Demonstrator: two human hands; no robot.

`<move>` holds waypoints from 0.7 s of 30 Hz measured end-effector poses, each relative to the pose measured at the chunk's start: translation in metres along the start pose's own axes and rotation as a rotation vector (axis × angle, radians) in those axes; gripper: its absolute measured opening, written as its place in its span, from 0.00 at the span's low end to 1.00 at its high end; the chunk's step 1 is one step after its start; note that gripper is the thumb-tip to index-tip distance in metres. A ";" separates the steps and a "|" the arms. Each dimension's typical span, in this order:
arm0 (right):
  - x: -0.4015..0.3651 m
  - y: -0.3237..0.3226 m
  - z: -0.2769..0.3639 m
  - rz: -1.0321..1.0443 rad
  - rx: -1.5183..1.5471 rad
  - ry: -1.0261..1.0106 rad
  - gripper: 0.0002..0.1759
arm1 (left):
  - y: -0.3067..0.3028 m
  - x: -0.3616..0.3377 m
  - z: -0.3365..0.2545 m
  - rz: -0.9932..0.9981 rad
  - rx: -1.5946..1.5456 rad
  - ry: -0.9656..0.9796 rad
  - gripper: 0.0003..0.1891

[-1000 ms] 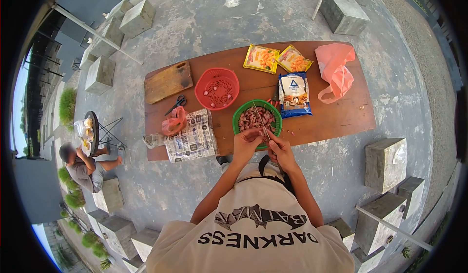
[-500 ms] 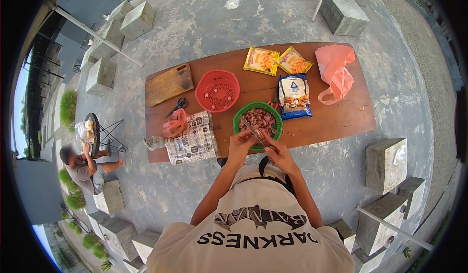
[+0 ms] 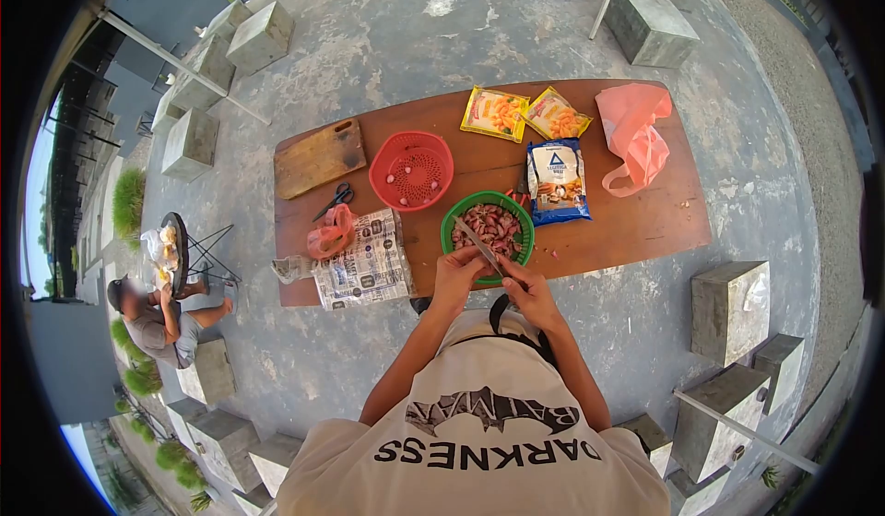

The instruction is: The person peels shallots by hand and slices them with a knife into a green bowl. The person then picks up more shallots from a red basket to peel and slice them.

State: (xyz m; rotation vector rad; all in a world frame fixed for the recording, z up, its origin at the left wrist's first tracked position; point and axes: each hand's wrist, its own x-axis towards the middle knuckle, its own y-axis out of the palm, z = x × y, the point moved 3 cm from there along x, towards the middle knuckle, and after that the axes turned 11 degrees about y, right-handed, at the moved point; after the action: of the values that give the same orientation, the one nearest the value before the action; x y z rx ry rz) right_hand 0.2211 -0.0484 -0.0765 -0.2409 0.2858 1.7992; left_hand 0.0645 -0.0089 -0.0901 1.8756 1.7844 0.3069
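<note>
My right hand [image 3: 527, 296] is closed around the handle of a knife [image 3: 475, 239], whose blade points up and left over the green basket. Beside the blade, my left hand [image 3: 458, 274] has its fingers pinched together; whatever they hold is too small and hidden to make out. Both hands are at the near rim of the green basket [image 3: 529, 230]. Inside it lies a heap of small reddish-purple shallots [image 3: 498, 223]. A red basket [image 3: 446, 161] behind it on the left holds several small pale pink pieces.
On the wooden table [image 3: 627, 230] are a cutting board [image 3: 318, 158], scissors [image 3: 336, 201], a small pink bag [image 3: 332, 232], newspaper [image 3: 364, 272], yellow packets [image 3: 493, 115], a blue-white packet [image 3: 558, 184] and a pink plastic bag [image 3: 636, 129]. A person [image 3: 157, 322] sits at left near concrete blocks.
The knife blade and my hands have shifted very slightly over the green basket. The seated person's head has moved a little to the left. The things on the table stay put.
</note>
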 end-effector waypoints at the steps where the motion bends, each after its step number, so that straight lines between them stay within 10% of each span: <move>1: 0.000 -0.001 -0.005 -0.002 0.090 0.063 0.24 | -0.003 0.001 0.004 -0.001 0.002 -0.039 0.09; 12: 0.005 -0.017 -0.009 -0.113 0.376 0.126 0.25 | -0.015 -0.005 0.006 0.032 -0.167 -0.329 0.10; 21: 0.027 -0.021 -0.037 -0.140 0.216 0.257 0.26 | -0.066 0.079 -0.031 -0.228 0.219 0.132 0.11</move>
State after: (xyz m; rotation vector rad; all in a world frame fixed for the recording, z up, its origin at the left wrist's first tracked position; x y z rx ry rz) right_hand 0.2352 -0.0305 -0.1210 -0.3307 0.6272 1.5843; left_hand 0.0005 0.0745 -0.1135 1.8057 2.1753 0.1586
